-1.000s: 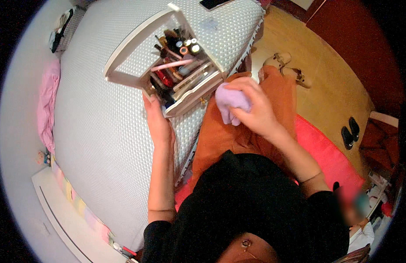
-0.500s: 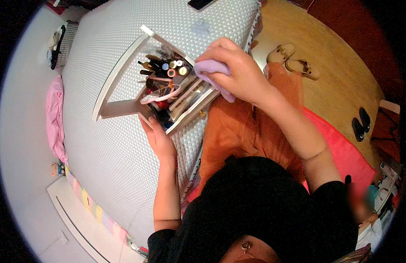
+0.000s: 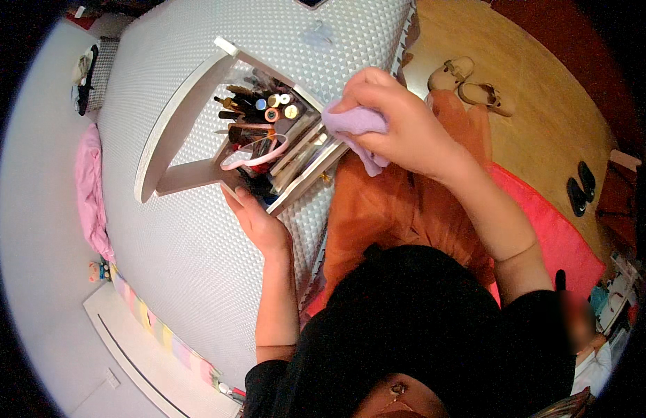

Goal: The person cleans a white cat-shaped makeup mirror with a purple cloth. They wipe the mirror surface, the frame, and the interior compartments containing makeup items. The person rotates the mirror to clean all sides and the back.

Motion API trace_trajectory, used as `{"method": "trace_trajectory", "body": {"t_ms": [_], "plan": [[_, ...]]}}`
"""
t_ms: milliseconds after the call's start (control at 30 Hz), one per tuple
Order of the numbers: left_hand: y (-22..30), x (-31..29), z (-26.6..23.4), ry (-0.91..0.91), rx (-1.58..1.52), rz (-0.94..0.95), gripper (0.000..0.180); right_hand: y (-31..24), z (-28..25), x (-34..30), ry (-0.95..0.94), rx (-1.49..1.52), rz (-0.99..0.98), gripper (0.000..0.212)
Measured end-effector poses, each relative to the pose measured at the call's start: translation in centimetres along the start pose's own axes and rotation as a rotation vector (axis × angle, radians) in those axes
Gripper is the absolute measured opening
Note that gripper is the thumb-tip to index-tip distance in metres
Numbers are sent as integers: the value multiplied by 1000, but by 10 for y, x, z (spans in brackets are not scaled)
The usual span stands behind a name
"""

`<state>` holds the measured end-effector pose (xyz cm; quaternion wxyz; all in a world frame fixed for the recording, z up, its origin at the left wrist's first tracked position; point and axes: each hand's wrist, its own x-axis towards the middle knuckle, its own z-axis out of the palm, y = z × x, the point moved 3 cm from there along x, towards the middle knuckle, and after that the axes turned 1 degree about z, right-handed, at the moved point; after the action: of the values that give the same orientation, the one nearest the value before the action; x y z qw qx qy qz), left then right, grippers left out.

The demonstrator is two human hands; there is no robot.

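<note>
A white makeup organizer (image 3: 190, 177) with a curved back panel rests tilted on the bed. My left hand (image 3: 262, 226) grips its lower edge, fingers against the outside of the board. Crowded in its compartments are several makeup tubes (image 3: 272, 115), brushes (image 3: 243, 134), a pink looped item with a clear middle (image 3: 257, 163) and flat cases (image 3: 298, 155). My right hand (image 3: 406, 129) is closed around a crumpled purple cloth (image 3: 358, 122). The cloth is at the organizer's right side wall; whether it touches there I cannot tell.
Under the organizer lies a white quilted bed cover (image 3: 170, 265). Orange sheer fabric (image 3: 379, 202) drapes over my lap, beside a red cloth (image 3: 539, 223). Beige sandals (image 3: 480, 93) and dark slippers (image 3: 581, 188) are on the wooden floor. A pink cushion (image 3: 91, 195) lies along the left wall.
My right hand has moved a little right with the purple cloth, off the top of the organizer's side wall. My left hand keeps its hold. The whole view has shifted slightly.
</note>
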<state>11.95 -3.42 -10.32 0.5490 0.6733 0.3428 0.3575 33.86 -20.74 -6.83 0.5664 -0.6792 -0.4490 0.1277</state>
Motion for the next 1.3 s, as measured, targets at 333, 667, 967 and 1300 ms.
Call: {"method": "trace_trajectory", "body": {"t_ms": [333,667,967,1300], "plan": [[2,2,-5,-41,157,45,56,15,14,51,68,-90,-56,26],[-3,5,1,-16,-249,-190,52,47,23,-16,129,220,233,31],[15,32,-39,-76,-345,-372,45,12,49,-22,106,272,159,36],[0,77,-98,-219,-123,-352,38,-37,105,-85,152,307,169,46]]}}
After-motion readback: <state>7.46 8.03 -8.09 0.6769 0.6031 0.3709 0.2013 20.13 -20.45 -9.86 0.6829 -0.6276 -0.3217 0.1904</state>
